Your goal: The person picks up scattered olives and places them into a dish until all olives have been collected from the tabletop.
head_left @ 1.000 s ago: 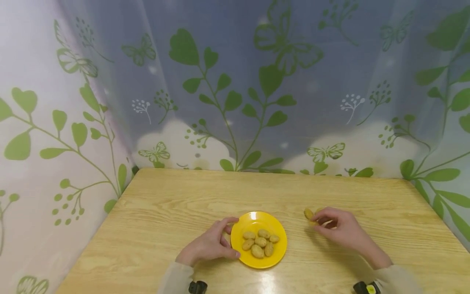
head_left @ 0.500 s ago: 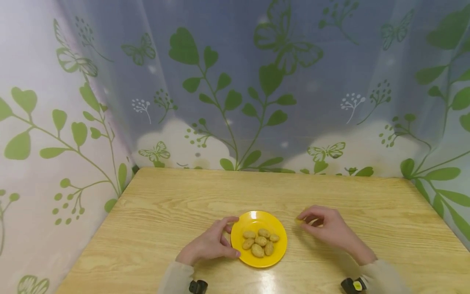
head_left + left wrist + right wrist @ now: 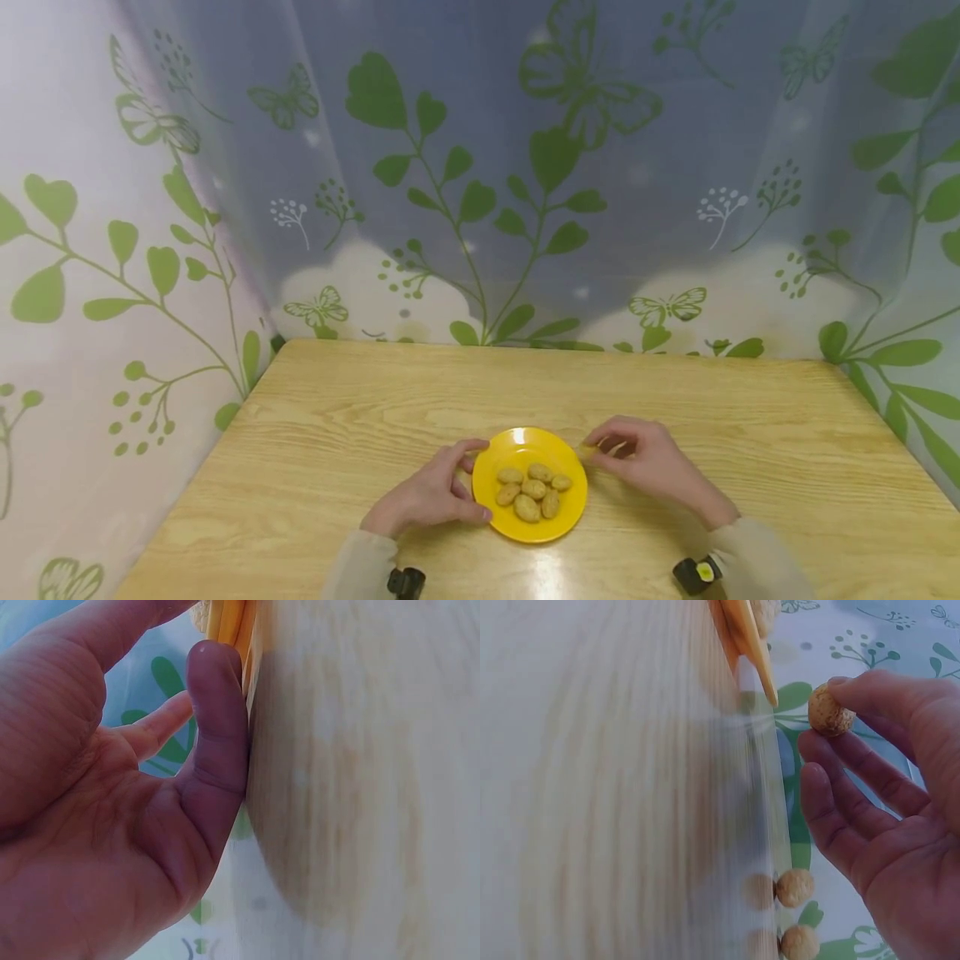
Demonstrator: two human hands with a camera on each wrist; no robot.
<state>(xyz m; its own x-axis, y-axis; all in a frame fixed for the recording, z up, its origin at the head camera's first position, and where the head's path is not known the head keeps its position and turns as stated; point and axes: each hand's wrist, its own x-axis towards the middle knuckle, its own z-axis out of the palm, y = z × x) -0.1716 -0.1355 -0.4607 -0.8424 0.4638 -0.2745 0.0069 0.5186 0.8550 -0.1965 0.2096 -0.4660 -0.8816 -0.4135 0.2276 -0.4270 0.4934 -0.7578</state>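
Observation:
A yellow plate (image 3: pixel 573 512) carries several small tan potato-like pieces (image 3: pixel 527 508). At its left side my left hand (image 3: pixel 431 492) holds the rim, thumb near the front and fingers toward the back; the left wrist view shows a fingertip against the plate edge (image 3: pixel 234 622). My right hand (image 3: pixel 637 458) is right beside the plate's right rim. It pinches one speckled potato-like piece (image 3: pixel 829 711) between thumb and fingertips, while the other fingers are loosely bent. In the head view the fingers cover most of that piece.
The right wrist view has two more round tan pieces, one (image 3: pixel 795 888) beside the other (image 3: pixel 800 943), low on the table surface. A wooden table (image 3: pixel 360 400) lies under everything. Patterned curtains (image 3: pixel 480 167) hang behind it and on both sides.
My right hand has moved left across the table with the potato-like piece, up to the plate's right rim. The left hand and the plate have stayed in place.

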